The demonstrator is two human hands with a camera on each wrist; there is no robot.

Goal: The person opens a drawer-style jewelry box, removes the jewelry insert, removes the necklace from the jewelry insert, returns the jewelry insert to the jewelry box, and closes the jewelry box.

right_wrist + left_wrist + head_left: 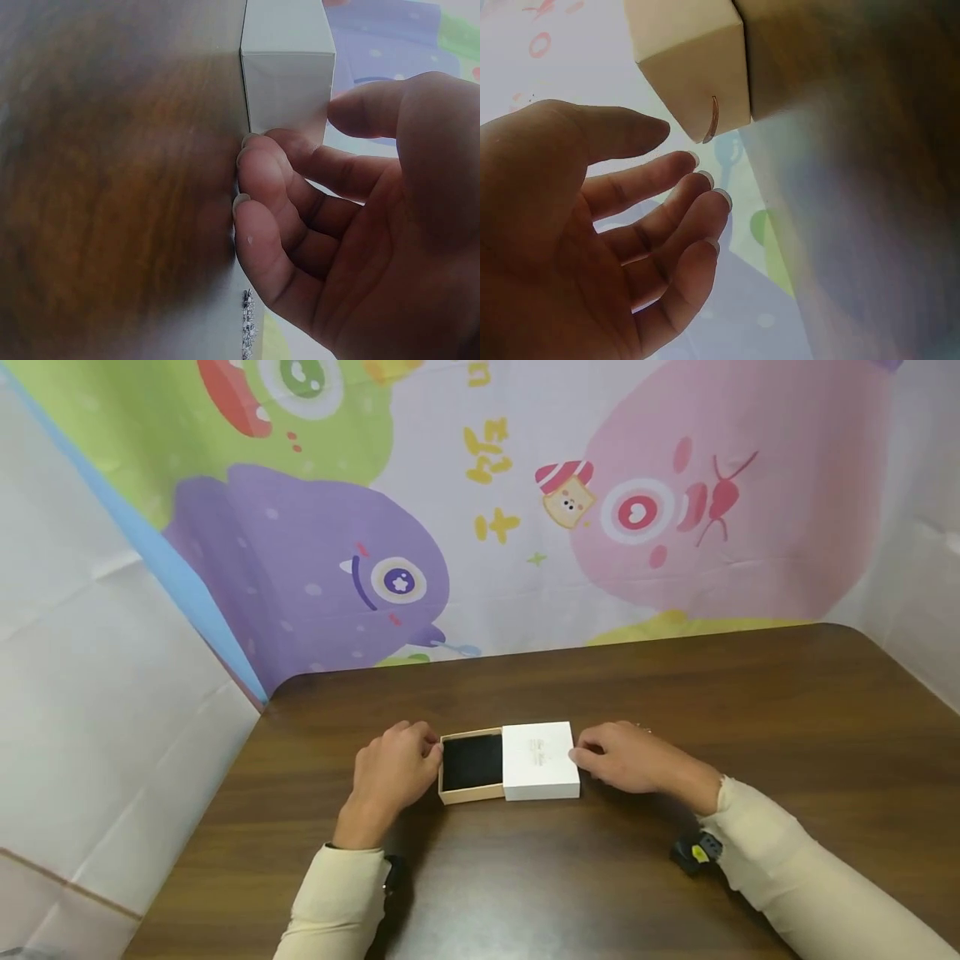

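A white sliding box sleeve [540,756] lies on the table with its kraft-coloured tray [472,794] partly out on the left. Black lining [472,762] fills the tray. My left hand [393,772] is beside the tray's left end; the left wrist view shows its fingers loosely bent and apart from the box. A small brown ribbon tab [713,120] sticks out of that end. At the sleeve's right end is my right hand [626,757], thumb [367,107] touching its upper edge and bent fingers [262,176] against the end and near the table.
The dark wooden table [525,868] meets a cartoon-printed cloth [517,593] at the back. White sheeting [97,652] hangs at the left side, with more at the right. Dark wrist devices [693,853] are strapped at both cuffs.
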